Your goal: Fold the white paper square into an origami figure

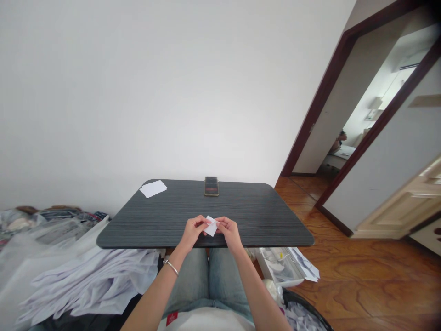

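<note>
A small folded piece of white paper point(211, 227) is held between my two hands, just above the front part of the dark table point(241, 207). My left hand point(195, 230) pinches its left side with thumb and fingers. On the opposite side, my right hand point(227, 229) grips the paper the same way. Some fingertips are hidden behind the paper. At the far left corner of the table lie white paper sheets point(153, 188). A phone-like dark device point(211, 186) rests at the middle of the back edge, against or close to the wall.
White cloth point(93, 280) and plastic bags point(44, 248) are heaped on the left. Beneath the table's right side are a white box point(280, 266) and a black bag of scraps point(303, 317). A doorway point(330, 92) on the right shows a person point(337, 141) in another room.
</note>
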`<state>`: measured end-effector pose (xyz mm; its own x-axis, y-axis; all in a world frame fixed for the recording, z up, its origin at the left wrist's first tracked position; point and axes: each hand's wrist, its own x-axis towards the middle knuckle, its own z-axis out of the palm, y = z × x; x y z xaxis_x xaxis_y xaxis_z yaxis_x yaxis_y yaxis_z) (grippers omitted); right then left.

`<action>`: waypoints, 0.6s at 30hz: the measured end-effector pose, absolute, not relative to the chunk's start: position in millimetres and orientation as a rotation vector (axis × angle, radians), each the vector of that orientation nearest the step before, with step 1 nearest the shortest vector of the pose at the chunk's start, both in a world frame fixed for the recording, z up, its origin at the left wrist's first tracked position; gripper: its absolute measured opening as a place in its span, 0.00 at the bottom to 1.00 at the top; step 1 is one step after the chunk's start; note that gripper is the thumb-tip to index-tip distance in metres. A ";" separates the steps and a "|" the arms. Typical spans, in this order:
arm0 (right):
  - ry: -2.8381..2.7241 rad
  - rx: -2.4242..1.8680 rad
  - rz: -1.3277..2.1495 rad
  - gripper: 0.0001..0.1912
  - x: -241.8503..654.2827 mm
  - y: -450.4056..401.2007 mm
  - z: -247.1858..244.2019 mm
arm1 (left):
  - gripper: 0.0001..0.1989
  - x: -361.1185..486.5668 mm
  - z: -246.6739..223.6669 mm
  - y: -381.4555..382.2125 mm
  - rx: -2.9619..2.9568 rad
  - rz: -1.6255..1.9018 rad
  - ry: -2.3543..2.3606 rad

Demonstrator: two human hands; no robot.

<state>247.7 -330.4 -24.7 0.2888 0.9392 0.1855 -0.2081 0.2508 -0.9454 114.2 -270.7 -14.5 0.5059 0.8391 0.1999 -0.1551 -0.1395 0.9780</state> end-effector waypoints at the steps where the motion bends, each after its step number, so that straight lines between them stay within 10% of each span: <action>1: -0.937 -0.985 0.964 0.10 247.8 -330.8 -24.4 | 0.08 114.2 -14.5 -270.9 1.457 0.967 0.632; 18: -1.018 -0.986 0.923 0.09 246.5 -333.9 -27.4 | 0.14 114.1 -9.1 -276.3 1.456 0.881 0.612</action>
